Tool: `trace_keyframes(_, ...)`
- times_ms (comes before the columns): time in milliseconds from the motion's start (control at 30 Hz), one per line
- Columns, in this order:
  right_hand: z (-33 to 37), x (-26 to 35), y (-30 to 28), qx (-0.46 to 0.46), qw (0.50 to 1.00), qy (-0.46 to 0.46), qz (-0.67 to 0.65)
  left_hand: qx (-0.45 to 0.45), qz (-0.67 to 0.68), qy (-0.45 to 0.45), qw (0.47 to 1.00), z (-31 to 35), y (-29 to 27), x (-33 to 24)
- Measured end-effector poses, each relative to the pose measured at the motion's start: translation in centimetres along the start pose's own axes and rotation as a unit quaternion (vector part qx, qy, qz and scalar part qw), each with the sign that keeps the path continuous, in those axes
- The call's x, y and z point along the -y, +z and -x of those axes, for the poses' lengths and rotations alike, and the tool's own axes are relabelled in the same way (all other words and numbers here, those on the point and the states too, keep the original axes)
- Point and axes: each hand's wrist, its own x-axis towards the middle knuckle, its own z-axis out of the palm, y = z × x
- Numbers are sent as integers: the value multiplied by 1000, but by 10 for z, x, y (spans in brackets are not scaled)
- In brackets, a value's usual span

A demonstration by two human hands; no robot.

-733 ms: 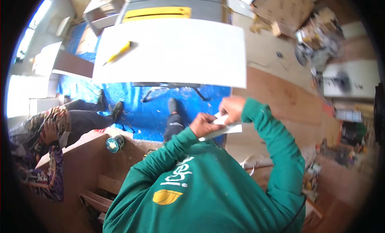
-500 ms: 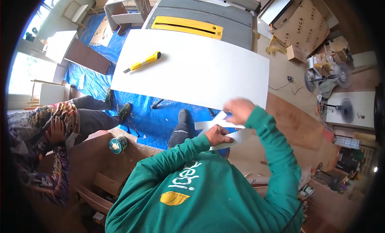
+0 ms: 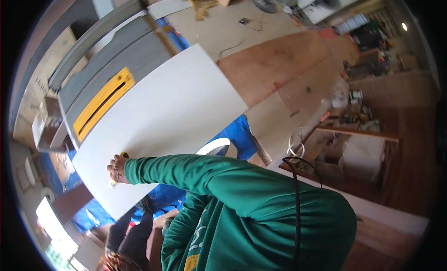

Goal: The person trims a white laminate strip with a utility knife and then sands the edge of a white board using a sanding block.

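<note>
My right hand [image 3: 118,169] reaches across the large white board [image 3: 163,103], its fingers closed round a yellow utility knife [image 3: 124,155]. Most of the knife is covered by the hand; a bit of yellow shows above it. A curved white strip [image 3: 218,144] sticks out beyond my right forearm, by the board's near edge. My left sleeve [image 3: 184,224] is bent under the right arm, and the left hand is hidden behind it.
The board lies on a grey saw table with a yellow slotted insert [image 3: 104,105]. Blue sheeting [image 3: 240,131] covers floor beside it. Another person's legs [image 3: 130,233] are at the lower left. A brown panel [image 3: 274,66] and an open wooden cabinet frame [image 3: 358,131] lie to the right.
My right hand has left the white strips and stretched left over the board, closing on the utility knife. The view has turned rightward, and my left hand has gone out of sight.
</note>
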Motion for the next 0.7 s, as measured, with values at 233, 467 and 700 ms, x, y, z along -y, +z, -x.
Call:
trace_keyframes(233,230,-93,-164,-389,871,171,-247,-55,-99,148,982,-31,45,-28)
trace_keyframes(467,597,-146,-139,-497,517,639,-280,186,-93,-83,975,-93,102,-74)
trace_keyframes(700,717,-137,-52,-408,258,702,-523,248,-82,-30,965,-171,181,-212)
